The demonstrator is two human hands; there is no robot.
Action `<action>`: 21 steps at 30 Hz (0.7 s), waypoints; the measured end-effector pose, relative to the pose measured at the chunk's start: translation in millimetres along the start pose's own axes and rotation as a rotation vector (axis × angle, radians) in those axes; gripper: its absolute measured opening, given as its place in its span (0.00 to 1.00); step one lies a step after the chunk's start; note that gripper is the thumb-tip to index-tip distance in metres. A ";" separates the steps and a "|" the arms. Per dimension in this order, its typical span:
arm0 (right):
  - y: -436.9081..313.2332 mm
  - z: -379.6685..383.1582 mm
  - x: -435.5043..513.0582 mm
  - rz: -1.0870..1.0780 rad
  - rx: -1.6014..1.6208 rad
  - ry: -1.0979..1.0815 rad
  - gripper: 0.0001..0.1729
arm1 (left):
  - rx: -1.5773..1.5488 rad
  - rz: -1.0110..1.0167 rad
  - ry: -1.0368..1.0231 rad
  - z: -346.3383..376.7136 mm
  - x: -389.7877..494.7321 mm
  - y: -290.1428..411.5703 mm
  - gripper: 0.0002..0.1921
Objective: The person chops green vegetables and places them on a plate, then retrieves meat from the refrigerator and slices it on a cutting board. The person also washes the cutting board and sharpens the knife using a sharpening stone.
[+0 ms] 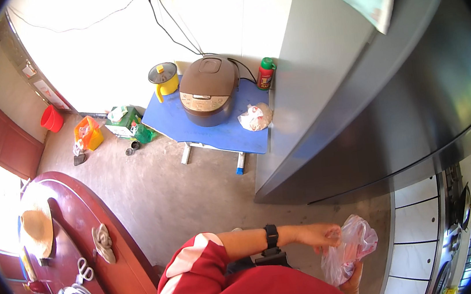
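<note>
A translucent plastic bag with reddish contents hangs in front of the person at the lower right. My right hand grips the bag from below and behind, its fingers partly hidden by the plastic. At the bag's upper left edge is my left hand, fingers bent and touching or pinching the plastic; the exact hold is too small to tell. A black band circles the left wrist.
A blue table holds a brown rice cooker, a yellow pot and a tied plastic bag. A refrigerator stands at right. On the red table lie scissors and a straw hat.
</note>
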State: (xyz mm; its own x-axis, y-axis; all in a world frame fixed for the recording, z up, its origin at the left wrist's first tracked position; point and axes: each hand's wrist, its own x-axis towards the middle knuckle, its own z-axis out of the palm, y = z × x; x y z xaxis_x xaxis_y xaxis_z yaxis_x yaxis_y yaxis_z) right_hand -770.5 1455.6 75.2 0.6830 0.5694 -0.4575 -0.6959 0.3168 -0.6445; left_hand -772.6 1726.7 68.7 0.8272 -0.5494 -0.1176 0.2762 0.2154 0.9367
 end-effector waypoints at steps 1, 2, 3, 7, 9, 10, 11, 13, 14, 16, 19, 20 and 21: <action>9.3 11.0 3.0 0.013 -0.037 0.121 0.34 | 0.000 -0.006 -0.014 -9.5 -10.9 -2.1 0.25; 19.4 21.3 2.6 -0.020 -0.061 0.067 0.34 | -0.005 -0.012 -0.034 -16.9 -19.7 -4.6 0.25; 30.8 34.1 1.8 -0.045 -0.102 0.087 0.34 | -0.011 -0.015 -0.038 -25.3 -27.9 -6.1 0.26; 50.1 85.1 10.2 -0.090 -0.202 0.132 0.36 | -0.043 -0.031 -0.053 -47.5 -51.2 -11.3 0.27; 56.4 105.4 15.2 -0.120 -0.233 0.149 0.35 | -0.064 -0.031 -0.077 -56.7 -57.1 -11.1 0.27; 60.4 112.7 15.8 -0.144 -0.242 0.185 0.35 | -0.065 -0.029 -0.077 -61.5 -59.2 -10.5 0.27; 59.8 116.4 19.1 -0.135 -0.239 0.192 0.34 | -0.074 -0.027 -0.085 -65.6 -60.7 -9.9 0.27; 56.9 117.1 26.5 -0.085 -0.221 0.176 0.31 | -0.081 -0.028 -0.104 -73.0 -62.3 -8.5 0.28; 55.0 115.2 30.1 -0.054 -0.195 0.175 0.29 | -0.078 -0.031 -0.114 -76.3 -62.7 -7.9 0.28; 52.9 111.7 35.9 -0.009 -0.179 0.119 0.27 | -0.068 -0.033 -0.127 -82.1 -63.2 -7.0 0.28; 53.2 112.5 42.0 0.007 -0.180 0.153 0.23 | -0.054 -0.027 -0.131 -89.1 -63.8 -4.7 0.29; 53.9 113.6 43.5 0.005 -0.177 0.167 0.22 | -0.051 -0.026 -0.133 -90.6 -63.7 -3.4 0.29; 55.1 114.9 44.4 0.002 -0.173 0.182 0.22 | -0.047 -0.025 -0.135 -92.1 -64.2 -1.6 0.29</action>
State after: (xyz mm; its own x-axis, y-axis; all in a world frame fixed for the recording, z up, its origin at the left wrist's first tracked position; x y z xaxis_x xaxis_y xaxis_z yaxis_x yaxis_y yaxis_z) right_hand -804.0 1585.5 89.8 0.7209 0.4194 -0.5517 -0.6599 0.1723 -0.7314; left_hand -781.1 1835.9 44.3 0.7475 -0.6579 -0.0918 0.3210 0.2367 0.9170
